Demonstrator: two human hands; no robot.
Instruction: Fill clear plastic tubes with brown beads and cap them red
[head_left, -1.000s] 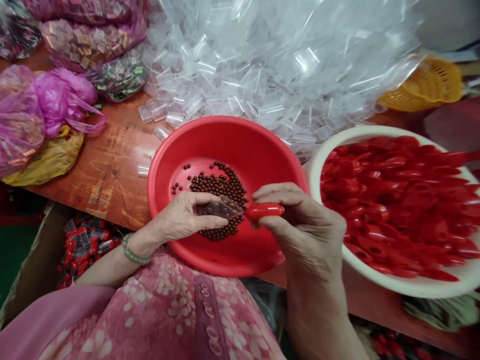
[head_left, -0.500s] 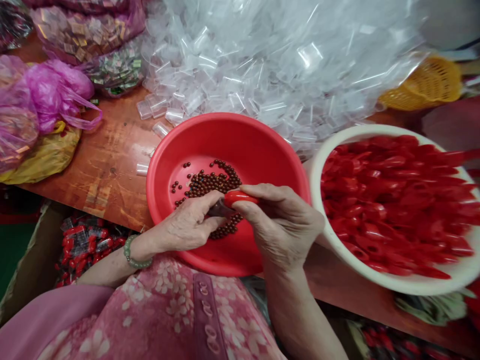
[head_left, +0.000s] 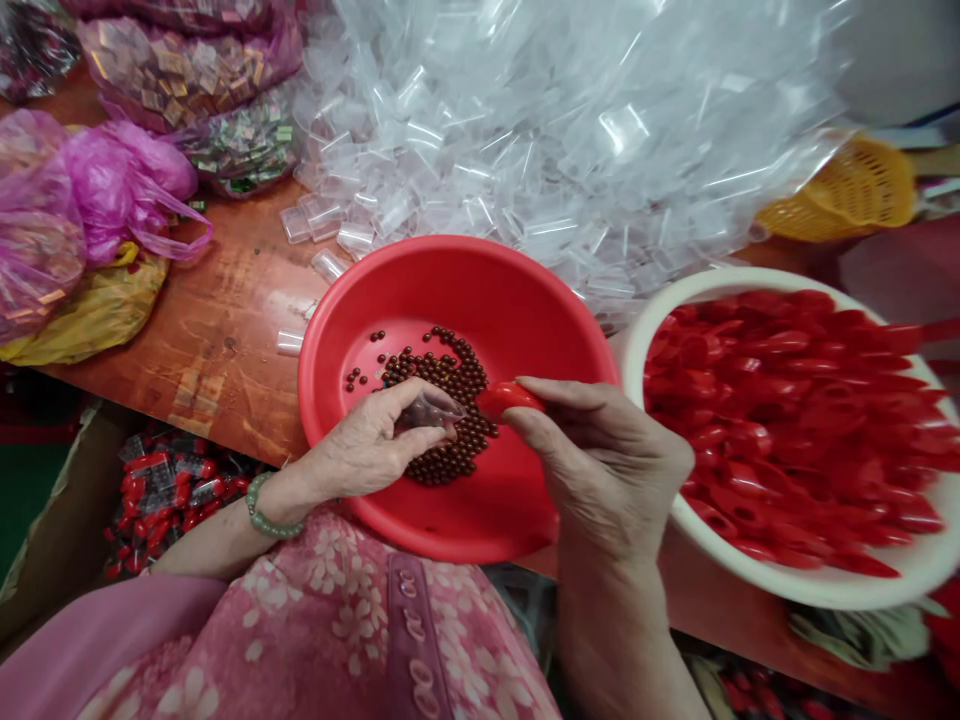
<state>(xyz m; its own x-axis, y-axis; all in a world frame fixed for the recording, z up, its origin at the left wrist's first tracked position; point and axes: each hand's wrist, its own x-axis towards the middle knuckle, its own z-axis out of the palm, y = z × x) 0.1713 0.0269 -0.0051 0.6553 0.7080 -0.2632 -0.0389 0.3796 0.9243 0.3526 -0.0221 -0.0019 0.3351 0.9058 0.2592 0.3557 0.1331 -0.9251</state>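
Over the red basin (head_left: 480, 520), red piece (head_left: 517, 398) in right hand's (head_left: 529, 400) narrow pinch grip.

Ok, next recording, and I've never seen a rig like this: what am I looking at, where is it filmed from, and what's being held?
There is no robot here: a person works bare-handed, and the one view comes from a camera on their head, looking forward and down. The left hand holds a clear piece; the right hand holds a red piece. Below are brown beads in a red basin. On the table are also a white tub of red pieces, a heap of clear plastic pieces and filled bags.
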